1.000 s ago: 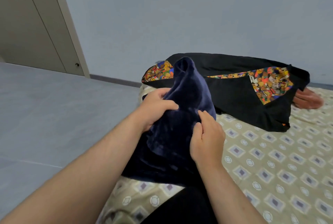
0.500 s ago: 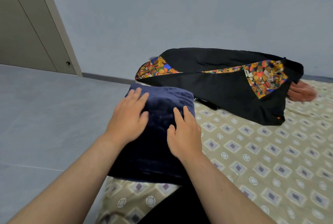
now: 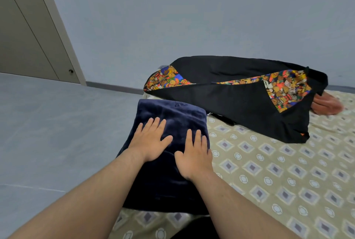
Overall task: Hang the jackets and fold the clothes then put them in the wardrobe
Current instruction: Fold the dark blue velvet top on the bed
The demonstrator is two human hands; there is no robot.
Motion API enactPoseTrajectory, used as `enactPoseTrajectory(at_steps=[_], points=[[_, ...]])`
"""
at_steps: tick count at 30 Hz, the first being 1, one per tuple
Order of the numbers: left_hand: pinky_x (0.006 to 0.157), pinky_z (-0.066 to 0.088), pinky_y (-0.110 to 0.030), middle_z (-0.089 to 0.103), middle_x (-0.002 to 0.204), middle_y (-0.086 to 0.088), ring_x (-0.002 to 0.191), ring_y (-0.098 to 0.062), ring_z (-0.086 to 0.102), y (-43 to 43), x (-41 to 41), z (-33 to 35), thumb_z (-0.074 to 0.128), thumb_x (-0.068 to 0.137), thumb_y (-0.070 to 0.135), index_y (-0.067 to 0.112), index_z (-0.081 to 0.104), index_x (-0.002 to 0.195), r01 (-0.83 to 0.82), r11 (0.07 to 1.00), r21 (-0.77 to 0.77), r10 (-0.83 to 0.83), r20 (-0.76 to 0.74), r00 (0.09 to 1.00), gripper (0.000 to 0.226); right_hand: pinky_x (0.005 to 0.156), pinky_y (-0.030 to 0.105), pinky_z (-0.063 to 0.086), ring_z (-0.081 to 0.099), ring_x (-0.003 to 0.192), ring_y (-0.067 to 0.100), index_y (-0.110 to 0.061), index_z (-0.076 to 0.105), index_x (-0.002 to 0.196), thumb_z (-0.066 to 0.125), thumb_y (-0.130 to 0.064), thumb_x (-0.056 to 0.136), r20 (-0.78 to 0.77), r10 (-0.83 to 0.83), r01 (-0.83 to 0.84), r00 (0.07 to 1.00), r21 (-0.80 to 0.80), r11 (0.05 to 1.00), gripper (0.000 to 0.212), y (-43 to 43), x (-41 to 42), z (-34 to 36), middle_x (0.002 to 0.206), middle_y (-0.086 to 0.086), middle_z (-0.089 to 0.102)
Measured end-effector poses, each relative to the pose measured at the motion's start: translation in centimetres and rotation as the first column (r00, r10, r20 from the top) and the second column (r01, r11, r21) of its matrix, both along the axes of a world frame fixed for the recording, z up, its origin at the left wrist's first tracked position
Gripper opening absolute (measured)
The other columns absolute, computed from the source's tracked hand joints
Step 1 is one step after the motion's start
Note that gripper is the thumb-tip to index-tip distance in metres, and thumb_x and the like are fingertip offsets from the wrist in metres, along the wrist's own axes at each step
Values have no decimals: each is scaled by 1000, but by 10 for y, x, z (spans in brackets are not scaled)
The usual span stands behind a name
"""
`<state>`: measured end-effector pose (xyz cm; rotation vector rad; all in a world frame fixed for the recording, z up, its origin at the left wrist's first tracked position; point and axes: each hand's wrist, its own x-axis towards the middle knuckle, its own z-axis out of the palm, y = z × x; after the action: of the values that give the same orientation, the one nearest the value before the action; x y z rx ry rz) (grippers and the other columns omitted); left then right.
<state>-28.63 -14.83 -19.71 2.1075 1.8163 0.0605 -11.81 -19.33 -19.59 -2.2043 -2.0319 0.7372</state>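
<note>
A folded navy velvet garment lies at the left edge of the patterned mattress. My left hand rests flat on it with fingers spread. My right hand lies flat beside it, palm down on the same garment. Neither hand grips the cloth. Behind it a black jacket with colourful teddy-bear lining lies spread across the mattress.
A pinkish-brown cloth pokes out from under the jacket's right end. Grey tiled floor stretches to the left. A beige door stands at the far left. A blue-grey wall runs behind the mattress.
A second ago both hands held the navy garment bunched upright. It has since been laid flat and folded, and both hands now press on it, slid slightly toward me.
</note>
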Motion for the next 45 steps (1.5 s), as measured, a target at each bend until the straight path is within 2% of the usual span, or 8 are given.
enactPoseTrajectory(at_steps=[4,7,10,15,27,34,39,45], points=[[122,9,-41,19,164,-5,152,-22,12,1,-3,-4,37,101,46,21,26,155,-168,967,190,141,146,979,61,122,51,0,-20,152,23,-33,-14,156,28,-45,84,-21,-16,17,1000,50,999,84,3,1,-9,165,-2,-21],[105,40,-46,57,131,-6,124,-30,51,-15,-11,-9,53,81,63,20,52,128,-593,756,278,496,347,796,63,123,48,9,-10,153,20,-32,-8,157,27,-56,93,-61,-29,39,998,162,986,77,2,6,-15,167,-4,-12],[86,51,-42,65,113,0,102,-29,63,-20,-27,-8,57,61,83,22,56,117,-740,642,-200,724,474,501,83,121,46,22,8,153,19,-26,2,159,35,-70,91,-244,-176,227,954,197,954,88,3,10,-15,167,-3,5],[77,58,-33,77,91,-6,80,-24,75,-31,-53,-22,81,64,64,6,71,102,-463,612,-641,771,615,168,69,94,42,45,51,129,31,-19,26,150,61,-80,68,-446,-509,537,736,-72,841,108,8,17,-8,145,6,49],[83,54,-40,72,108,-22,90,-34,72,-53,-83,11,71,77,37,0,76,101,-37,569,-821,820,564,94,45,84,42,59,74,93,27,-21,60,129,80,-53,73,-723,-612,245,320,-561,791,67,-8,38,2,110,4,75],[64,59,-36,73,104,-23,83,-36,74,-124,-106,22,71,73,33,0,79,93,-88,629,-772,764,635,-116,40,82,40,60,74,87,16,-31,69,111,74,-39,80,-827,-339,179,448,-289,941,32,-26,-4,44,98,-8,77],[85,52,-43,70,119,-19,102,-35,70,-195,-142,23,69,79,40,7,76,108,-206,699,-685,625,725,-290,45,86,36,57,71,97,9,-34,65,117,75,-41,72,-825,-89,18,558,-95,995,47,-60,-44,78,107,-12,74],[89,53,-43,69,122,-16,110,-34,68,-229,-175,54,81,67,50,10,66,125,-330,747,-577,516,816,-259,72,80,30,57,72,95,9,-29,67,116,77,-32,76,-856,-18,0,517,-21,1000,41,-93,-79,89,104,-11,75]])
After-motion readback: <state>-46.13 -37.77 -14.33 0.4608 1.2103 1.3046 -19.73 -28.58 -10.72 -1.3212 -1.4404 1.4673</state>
